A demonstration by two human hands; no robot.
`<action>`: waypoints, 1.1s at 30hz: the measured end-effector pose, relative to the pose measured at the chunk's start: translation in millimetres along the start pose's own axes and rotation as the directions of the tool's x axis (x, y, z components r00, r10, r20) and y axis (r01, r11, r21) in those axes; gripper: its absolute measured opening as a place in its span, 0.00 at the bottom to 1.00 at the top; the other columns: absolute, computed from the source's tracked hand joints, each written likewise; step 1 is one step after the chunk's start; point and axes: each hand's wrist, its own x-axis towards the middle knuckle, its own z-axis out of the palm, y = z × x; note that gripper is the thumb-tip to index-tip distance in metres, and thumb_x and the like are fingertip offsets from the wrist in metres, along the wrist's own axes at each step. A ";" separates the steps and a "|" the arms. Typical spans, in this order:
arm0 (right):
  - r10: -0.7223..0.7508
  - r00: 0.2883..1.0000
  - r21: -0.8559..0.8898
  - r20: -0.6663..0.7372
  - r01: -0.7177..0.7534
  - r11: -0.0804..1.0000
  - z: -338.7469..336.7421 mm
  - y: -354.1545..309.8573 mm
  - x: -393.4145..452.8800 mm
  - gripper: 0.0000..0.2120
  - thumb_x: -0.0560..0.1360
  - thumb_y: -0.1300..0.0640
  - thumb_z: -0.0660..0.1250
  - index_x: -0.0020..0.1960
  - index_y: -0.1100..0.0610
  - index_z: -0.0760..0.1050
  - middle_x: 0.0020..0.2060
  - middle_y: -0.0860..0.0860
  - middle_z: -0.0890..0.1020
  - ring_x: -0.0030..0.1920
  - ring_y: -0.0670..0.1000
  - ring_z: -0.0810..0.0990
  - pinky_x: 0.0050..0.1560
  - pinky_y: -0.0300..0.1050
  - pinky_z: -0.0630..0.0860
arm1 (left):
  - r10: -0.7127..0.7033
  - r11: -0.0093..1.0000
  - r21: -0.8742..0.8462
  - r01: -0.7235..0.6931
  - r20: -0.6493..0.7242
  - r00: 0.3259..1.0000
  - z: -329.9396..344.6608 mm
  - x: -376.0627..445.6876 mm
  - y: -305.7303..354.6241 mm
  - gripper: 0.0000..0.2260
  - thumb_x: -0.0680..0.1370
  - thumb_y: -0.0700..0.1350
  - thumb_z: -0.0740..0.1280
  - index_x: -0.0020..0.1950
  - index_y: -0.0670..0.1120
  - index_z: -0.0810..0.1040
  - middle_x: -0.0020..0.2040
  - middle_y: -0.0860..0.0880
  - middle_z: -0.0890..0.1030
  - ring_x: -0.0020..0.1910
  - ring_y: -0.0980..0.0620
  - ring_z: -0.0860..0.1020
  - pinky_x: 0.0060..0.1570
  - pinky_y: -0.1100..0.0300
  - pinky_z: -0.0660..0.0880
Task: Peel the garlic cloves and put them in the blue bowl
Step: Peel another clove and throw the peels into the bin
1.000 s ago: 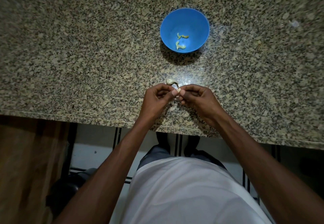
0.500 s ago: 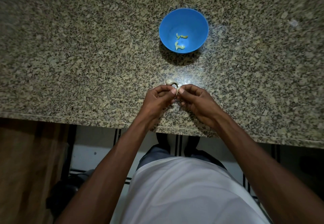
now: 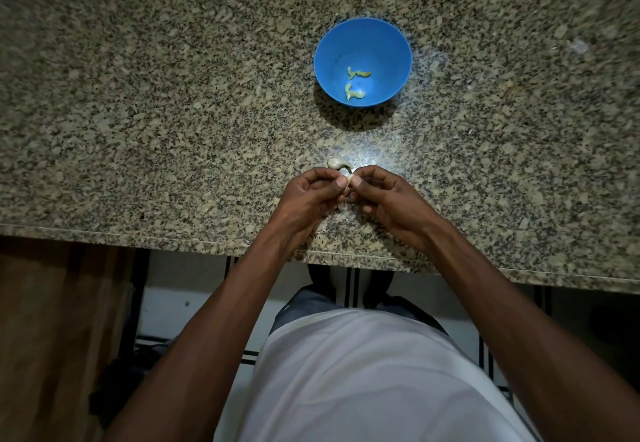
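The garlic clove (image 3: 349, 180) pinched between the left hand (image 3: 313, 196) and right hand (image 3: 384, 199) is mostly hidden by the thumbs; whether skin remains on it is too small to tell. The granite worktop (image 3: 173, 95) runs off both side edges

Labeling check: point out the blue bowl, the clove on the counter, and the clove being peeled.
blue bowl (image 3: 332, 50): head view, bare inner wall.
clove on the counter (image 3: 336, 163): head view, its body.
clove being peeled (image 3: 349, 178): head view, pale part showing between the thumbs.
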 end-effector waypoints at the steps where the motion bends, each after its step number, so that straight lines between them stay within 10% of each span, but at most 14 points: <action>1: -0.007 1.000 0.000 -0.007 0.007 1.000 0.5 -0.5 -0.3 0.02 0.80 0.57 0.72 0.52 0.55 0.81 0.48 0.54 0.81 0.48 0.49 0.79 0.45 0.43 0.72 | 0.002 1.000 0.016 -0.002 -0.010 1.000 0.0 0.6 0.5 0.05 0.77 0.34 0.74 0.48 0.42 0.81 0.46 0.45 0.86 0.43 0.52 0.85 0.50 0.60 0.82; 22: -0.171 0.962 -0.311 -0.215 0.098 0.945 -9.2 -7.9 -7.0 0.13 0.74 0.59 0.80 0.58 0.57 0.83 0.48 0.58 0.88 0.51 0.57 0.88 0.52 0.50 0.84 | 0.207 0.916 0.375 -0.142 -0.139 0.968 -11.7 3.6 -9.7 0.08 0.77 0.37 0.76 0.56 0.38 0.85 0.48 0.40 0.87 0.44 0.46 0.85 0.52 0.51 0.84; 33: -0.443 0.866 -0.826 -0.232 0.065 0.560 -38.9 -50.3 24.4 0.13 0.77 0.67 0.71 0.61 0.59 0.85 0.51 0.53 0.87 0.44 0.45 0.86 0.44 0.37 0.82 | 0.404 0.578 0.796 -0.179 -0.089 0.910 -13.7 10.5 -18.7 0.09 0.77 0.34 0.74 0.53 0.45 0.88 0.46 0.52 0.87 0.45 0.61 0.85 0.44 0.69 0.81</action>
